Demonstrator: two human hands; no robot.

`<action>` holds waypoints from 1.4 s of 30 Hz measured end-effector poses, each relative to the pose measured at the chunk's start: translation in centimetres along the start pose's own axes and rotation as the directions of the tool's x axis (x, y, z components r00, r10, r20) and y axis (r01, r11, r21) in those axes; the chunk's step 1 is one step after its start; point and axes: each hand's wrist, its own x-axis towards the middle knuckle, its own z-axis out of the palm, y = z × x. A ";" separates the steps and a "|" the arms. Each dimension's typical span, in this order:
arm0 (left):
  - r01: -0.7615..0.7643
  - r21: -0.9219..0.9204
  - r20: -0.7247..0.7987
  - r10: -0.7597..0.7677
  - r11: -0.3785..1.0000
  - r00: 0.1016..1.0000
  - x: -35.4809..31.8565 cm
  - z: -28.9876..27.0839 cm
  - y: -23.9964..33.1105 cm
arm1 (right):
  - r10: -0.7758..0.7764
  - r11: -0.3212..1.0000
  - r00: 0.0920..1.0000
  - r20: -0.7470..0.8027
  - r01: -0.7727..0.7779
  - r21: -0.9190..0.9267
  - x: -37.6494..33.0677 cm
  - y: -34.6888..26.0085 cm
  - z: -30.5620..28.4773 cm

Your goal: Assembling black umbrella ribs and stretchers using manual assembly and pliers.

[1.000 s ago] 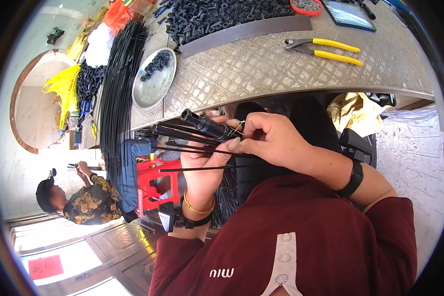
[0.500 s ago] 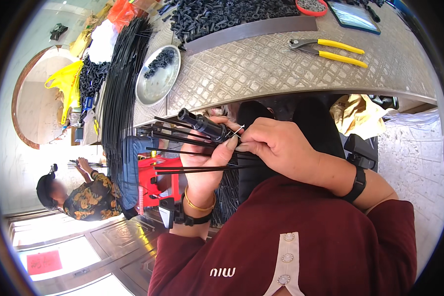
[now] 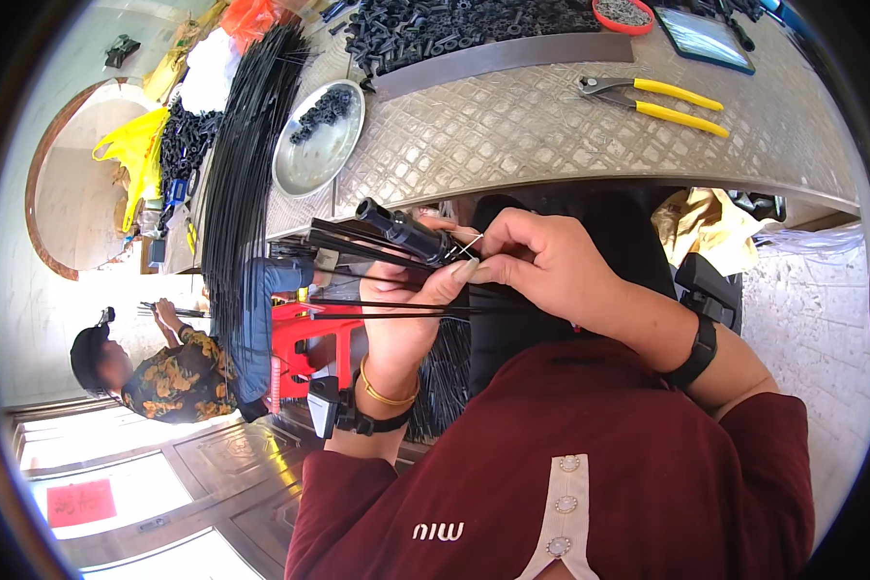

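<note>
My left hand [image 3: 403,324] is closed round a black tube-shaped part [image 3: 401,232] with a wide open end pointing up and left. Thin black rods [image 3: 358,314] fan out from near that part, passing between and below the fingers. At its other end a thin pale wire [image 3: 472,244] sticks out, crossed by another short strand. My right hand [image 3: 556,266] meets the left there, thumb and forefinger pinched on the wire. The fingertips hide just how the wire sits in the part. Both hands are above my lap, just off the table's near edge.
On the table [image 3: 512,135] lie yellow-handled pliers [image 3: 657,101], a metal plate [image 3: 304,174] with small black parts, a long bundle of black rods [image 3: 242,164], a heap of black parts [image 3: 464,29] and a red dish [image 3: 623,14]. A co-worker [image 3: 179,372] sits at left near a red stool [image 3: 314,338].
The right hand has shifted slightly up, its pinch still at the wire. The tube-shaped part has moved slightly right and tilts a little more steeply. The whole view has shifted slightly.
</note>
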 end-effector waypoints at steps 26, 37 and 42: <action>-0.096 0.050 -0.072 0.099 0.994 0.992 0.3 1.4 -1.2 | 0.139 0.969 0.989 0.048 -0.146 0.201 1.6 1.4 0.4; -0.072 -0.082 -0.098 0.064 0.994 0.993 1.4 1.0 -2.0 | 0.027 0.984 0.995 0.092 -0.010 -0.177 1.6 -0.4 -3.1; -0.115 -0.022 0.038 0.116 0.993 0.992 1.6 0.4 -1.1 | -0.265 0.250 0.962 0.062 0.131 -0.959 1.8 0.4 -17.6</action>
